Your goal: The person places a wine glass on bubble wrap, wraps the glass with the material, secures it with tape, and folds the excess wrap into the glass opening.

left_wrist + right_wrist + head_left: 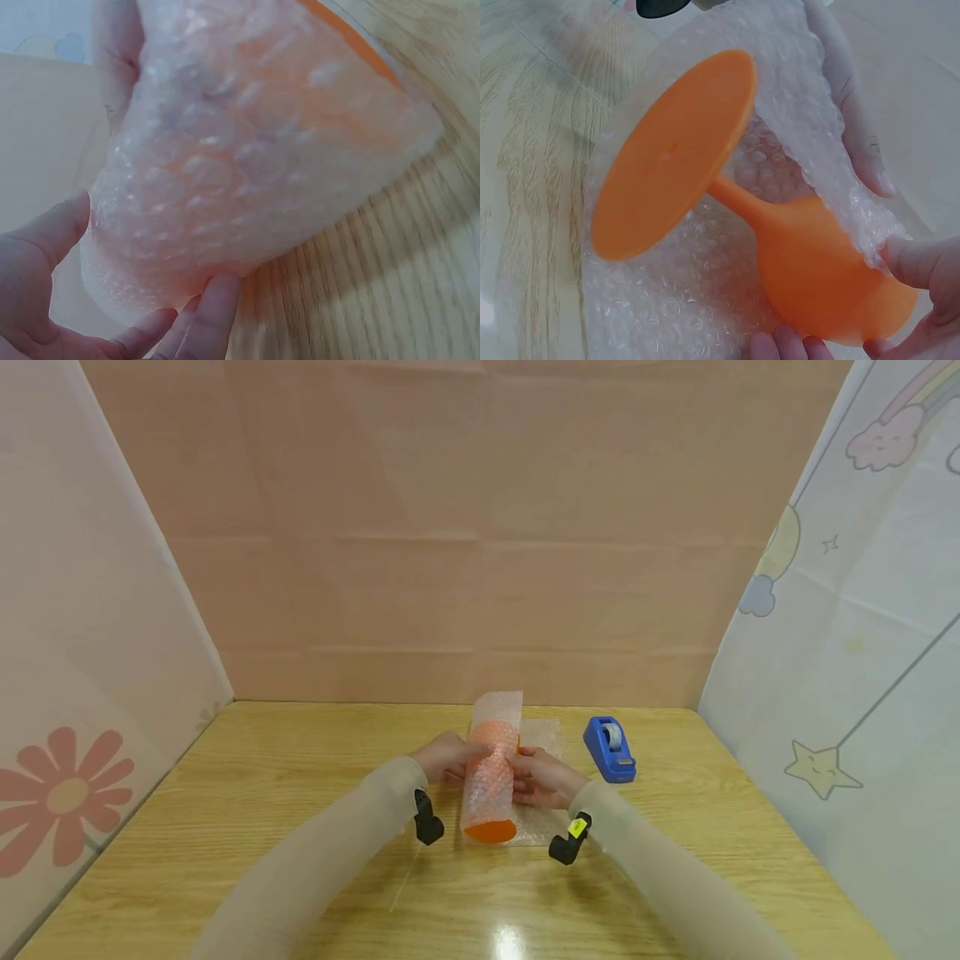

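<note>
An orange wine glass (817,255) lies on its side in a sheet of bubble wrap (498,707), its round foot (491,832) toward me. The sheet curves over the glass from the left; in the right wrist view the foot, stem and part of the bowl show past its edge. My left hand (448,756) grips the wrapped glass from the left, thumb and fingers against the bubbles. From the right, my right hand (546,778) holds it too: the thumb (911,262) presses the wrap's edge on the bowl, while the fingers (787,345) curl in from below.
A blue tape dispenser (611,749) with a roll of tape stands on the wooden table (300,860), right of my right hand. More bubble wrap (543,827) lies flat under the right hand. A pink backdrop (480,527) rises behind the table, with patterned sheets on both sides.
</note>
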The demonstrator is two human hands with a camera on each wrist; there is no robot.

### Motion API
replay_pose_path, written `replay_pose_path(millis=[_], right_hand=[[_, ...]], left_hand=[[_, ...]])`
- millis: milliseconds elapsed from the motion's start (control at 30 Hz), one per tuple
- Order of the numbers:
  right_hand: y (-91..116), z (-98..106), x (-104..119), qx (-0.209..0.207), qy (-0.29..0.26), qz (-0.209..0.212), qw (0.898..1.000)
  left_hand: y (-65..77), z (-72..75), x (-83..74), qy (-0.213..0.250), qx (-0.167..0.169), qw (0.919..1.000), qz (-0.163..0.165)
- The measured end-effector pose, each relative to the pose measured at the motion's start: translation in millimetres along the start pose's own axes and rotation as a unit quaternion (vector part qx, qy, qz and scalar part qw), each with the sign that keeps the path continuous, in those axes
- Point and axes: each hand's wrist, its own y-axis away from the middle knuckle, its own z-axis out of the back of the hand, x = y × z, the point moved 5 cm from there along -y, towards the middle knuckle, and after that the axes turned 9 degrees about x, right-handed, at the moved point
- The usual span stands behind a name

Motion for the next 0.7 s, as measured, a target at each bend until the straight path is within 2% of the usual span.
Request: replay_pose_path(millis=[200, 367, 600, 700], right_hand=[[-0.9, 0.5, 0.0, 0.000, -0.003, -0.003, 1.000], [-1.5, 0.5, 0.0, 0.005, -0.002, -0.001, 1.000], [-1.7, 1.5, -0.4, 0.010, -0.005, -0.006, 1.000], [-1.4, 1.9, -0.6, 0.010, -0.011, -0.007, 1.000]], left_hand=[[-2.3, 1.2, 5.1, 0.032, 0.007, 0.9993, 0.016], [-3.6, 1.1, 8.1, 0.040, -0.014, 0.9985, 0.036], [-8.5, -4.1, 12.9, 0.108, -0.004, 0.9923, 0.061], [-9.1, -4.8, 13.1, 0.115, -0.003, 0.9915, 0.062]])
